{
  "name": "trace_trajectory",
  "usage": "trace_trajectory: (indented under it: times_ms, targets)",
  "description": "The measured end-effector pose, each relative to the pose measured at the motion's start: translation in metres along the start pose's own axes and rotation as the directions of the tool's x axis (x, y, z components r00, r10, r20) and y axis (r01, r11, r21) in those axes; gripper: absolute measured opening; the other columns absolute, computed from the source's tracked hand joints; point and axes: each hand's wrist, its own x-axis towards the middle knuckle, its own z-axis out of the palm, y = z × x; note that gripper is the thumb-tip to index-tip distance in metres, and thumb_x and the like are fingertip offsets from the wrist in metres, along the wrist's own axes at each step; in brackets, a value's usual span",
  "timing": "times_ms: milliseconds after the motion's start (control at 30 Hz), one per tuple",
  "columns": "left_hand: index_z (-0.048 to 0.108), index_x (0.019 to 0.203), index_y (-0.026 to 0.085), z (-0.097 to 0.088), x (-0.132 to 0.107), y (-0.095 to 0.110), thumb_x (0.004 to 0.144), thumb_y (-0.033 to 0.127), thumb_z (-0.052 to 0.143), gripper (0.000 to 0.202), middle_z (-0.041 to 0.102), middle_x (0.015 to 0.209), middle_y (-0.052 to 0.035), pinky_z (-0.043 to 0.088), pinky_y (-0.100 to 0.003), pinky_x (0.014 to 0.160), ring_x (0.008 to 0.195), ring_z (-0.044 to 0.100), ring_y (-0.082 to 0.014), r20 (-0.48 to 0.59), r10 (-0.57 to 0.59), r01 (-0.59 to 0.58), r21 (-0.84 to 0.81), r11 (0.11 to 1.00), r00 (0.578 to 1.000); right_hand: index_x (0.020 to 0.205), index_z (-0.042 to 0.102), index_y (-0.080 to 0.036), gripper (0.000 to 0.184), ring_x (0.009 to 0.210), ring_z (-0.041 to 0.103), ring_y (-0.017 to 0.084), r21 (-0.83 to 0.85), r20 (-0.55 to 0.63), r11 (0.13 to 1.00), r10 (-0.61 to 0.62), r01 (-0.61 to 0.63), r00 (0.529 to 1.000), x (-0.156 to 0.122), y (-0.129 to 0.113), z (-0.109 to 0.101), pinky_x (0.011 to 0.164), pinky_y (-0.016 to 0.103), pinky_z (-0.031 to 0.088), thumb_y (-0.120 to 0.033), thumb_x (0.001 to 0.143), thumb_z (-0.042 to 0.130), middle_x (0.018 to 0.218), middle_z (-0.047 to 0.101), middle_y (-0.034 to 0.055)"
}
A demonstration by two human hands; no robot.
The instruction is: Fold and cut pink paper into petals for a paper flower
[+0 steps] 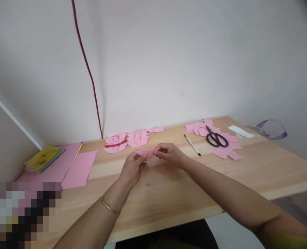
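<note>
A small folded piece of pink paper [148, 152] is held just above the wooden table between both hands. My left hand [134, 166], with a gold bracelet on its wrist, pinches the paper's left end between thumb and fingers. At the other end, my right hand [169, 154] grips it the same way. Fingers cover parts of the paper, so its full shape is hidden. Behind the hands lie rows of folded pink paper pieces [137, 138], with one red strip [115, 144] among those at the left.
Black-handled scissors [217, 139] rest on pink paper scraps [227, 152] at the right, near a pen [192, 144] and a white strip [240, 131]. Pink sheets [79, 169] and a yellow packet [44, 158] lie left. A purple ribbon loop [285, 133] is at the far right edge.
</note>
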Motion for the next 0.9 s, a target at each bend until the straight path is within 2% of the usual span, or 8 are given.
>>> trace_trajectory:
  times_ms: [133,333,433,567,733,900]
  targets:
    - [0.063,0.081,0.013,0.000,0.002,-0.002,0.057,0.024,0.080,0.031,0.064,0.074,-0.0021,0.042,-0.020,0.057,0.062,0.055,-0.0086,-0.015,0.012,-0.011,0.043,0.999,1.000,0.072,0.059,-0.015,0.032,0.059,0.050,0.010,0.034,-0.005,0.999,0.013,-0.013,1.000,0.001,0.005,-0.003,0.057,0.022,0.038,-0.047,0.075,0.062,0.062,0.055,-0.0006]
    - [0.064,0.080,0.014,-0.005,0.005,-0.004,0.059,0.024,0.078,0.027,0.064,0.073,-0.0023,0.043,-0.022,0.060,0.065,0.056,-0.0106,0.044,0.057,-0.060,0.088,0.994,0.997,0.085,0.066,-0.015,0.035,0.065,0.052,0.011,0.156,0.085,0.986,0.043,-0.056,0.995,0.001,0.011,0.013,0.062,0.024,0.039,-0.045,0.067,0.069,0.074,0.063,0.0011]
    - [0.065,0.078,0.014,-0.010,0.008,-0.006,0.061,0.027,0.078,0.025,0.063,0.069,-0.0017,0.043,-0.022,0.061,0.065,0.056,-0.0107,0.066,0.097,-0.107,0.171,0.979,0.993,0.082,0.065,-0.015,0.037,0.056,0.046,0.009,0.220,0.058,0.964,0.137,-0.147,0.989,0.005,0.008,0.016,0.055,0.023,0.034,-0.046,0.064,0.071,0.065,0.058,-0.0022]
    - [0.065,0.077,0.013,-0.014,0.012,-0.006,0.062,0.029,0.077,0.025,0.062,0.068,-0.0013,0.043,-0.023,0.060,0.061,0.055,-0.0103,0.068,0.102,-0.115,0.218,0.969,0.992,0.077,0.060,-0.016,0.036,0.048,0.037,0.006,0.330,0.015,0.916,0.238,-0.229,0.971,0.012,0.003,0.017,0.048,0.021,0.026,-0.044,0.059,0.074,0.055,0.049,-0.0063]
    - [0.064,0.081,0.015,-0.017,0.016,-0.005,0.064,0.033,0.075,0.027,0.063,0.070,-0.0014,0.044,-0.023,0.057,0.059,0.056,-0.0105,0.028,0.140,-0.143,0.195,0.970,0.990,0.072,0.058,-0.016,0.035,0.048,0.034,0.006,0.314,-0.061,0.938,0.176,-0.148,0.983,0.011,0.002,0.024,0.048,0.021,0.024,-0.047,0.061,0.072,0.052,0.044,-0.0068]
    - [0.064,0.075,0.014,-0.021,0.019,-0.004,0.066,0.036,0.073,0.026,0.062,0.068,-0.0017,0.045,-0.022,0.060,0.061,0.056,-0.0108,0.013,0.176,-0.174,0.247,0.953,0.984,0.076,0.060,-0.016,0.035,0.049,0.035,0.006,0.238,-0.002,0.963,0.132,-0.128,0.991,0.006,0.003,0.018,0.049,0.021,0.025,-0.050,0.068,0.066,0.055,0.049,-0.0049]
